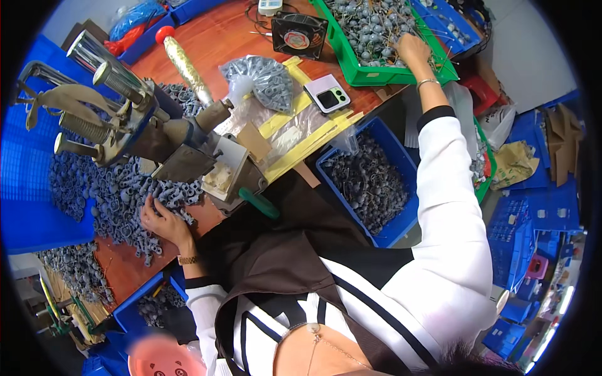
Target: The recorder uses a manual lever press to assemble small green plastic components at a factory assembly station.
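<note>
My left hand (160, 220), with a watch at the wrist, lies on a heap of small grey rubber parts (113, 188) spread over the wooden bench, its fingers curled into them. Just above that hand stands a metal press machine (188, 150) with chrome posts and a green-handled lever (258, 204). My right hand (411, 49), on a white-sleeved arm with a bracelet, reaches far out into a green tray (401, 75) full of grey round pieces on thin sticks. The fingers are buried among the pieces, so its grip is hidden.
A blue bin (370, 182) of grey parts sits beside my lap. On the bench lie a clear bag of grey parts (263, 81), a folding phone (327, 94), a small black fan (299, 34) and yellow strips. Blue crates stand at left and right.
</note>
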Available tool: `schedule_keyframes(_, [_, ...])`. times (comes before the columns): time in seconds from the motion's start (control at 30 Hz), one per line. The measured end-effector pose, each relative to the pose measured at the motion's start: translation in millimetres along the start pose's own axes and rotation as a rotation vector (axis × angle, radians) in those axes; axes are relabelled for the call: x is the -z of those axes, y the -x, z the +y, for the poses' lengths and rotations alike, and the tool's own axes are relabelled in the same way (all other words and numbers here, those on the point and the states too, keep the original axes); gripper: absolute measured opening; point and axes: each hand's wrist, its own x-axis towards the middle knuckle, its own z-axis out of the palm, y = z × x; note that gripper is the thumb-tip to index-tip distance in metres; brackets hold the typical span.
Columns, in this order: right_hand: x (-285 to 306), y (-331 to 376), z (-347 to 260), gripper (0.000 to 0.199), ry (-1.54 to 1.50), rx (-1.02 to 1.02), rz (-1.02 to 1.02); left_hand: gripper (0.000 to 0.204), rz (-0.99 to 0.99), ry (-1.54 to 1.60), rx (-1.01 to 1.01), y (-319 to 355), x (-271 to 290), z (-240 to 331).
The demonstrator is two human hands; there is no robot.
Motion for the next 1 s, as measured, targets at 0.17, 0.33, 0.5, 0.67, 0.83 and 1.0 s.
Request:
schedule_keyframes(0.17, [36.7,-44.2,19.3,0.031,-0.781,-0.004,0.426,0.020,0.049,0.138,-0.082,-16.0,15.2,27.2])
schedule_keyframes(0.33, [86.2,-53.9,-5.0,0.024,-0.867,0.211,0.894,0.021,-0.072,0.496,-0.102,10.2,30.6,67.5])
schedule_keyframes(0.5, [24.9,-117.5,83.1,0.030,0.036,0.334,0.164,0.020,-0.323,0.864,0.043,31.5,17.1,106.0])
schedule_keyframes(0.67, [142.1,-46.7,-20.6,0.034,-0.441,0.204,0.823,0.018,-0.317,0.859,0.001,28.2,16.6,113.7])
schedule_keyframes(0.83, [194.0,7.9,-51.2,0.031,-1.129,0.278,0.918,0.014,-0.345,0.802,-0.107,19.9,2.9,122.1])
schedule_keyframes(1.0, [193.5,79.5,-68.4,0.025,-1.673,0.355,0.513,0.020,-0.743,0.675,-0.177,-3.0,15.0,117.1])
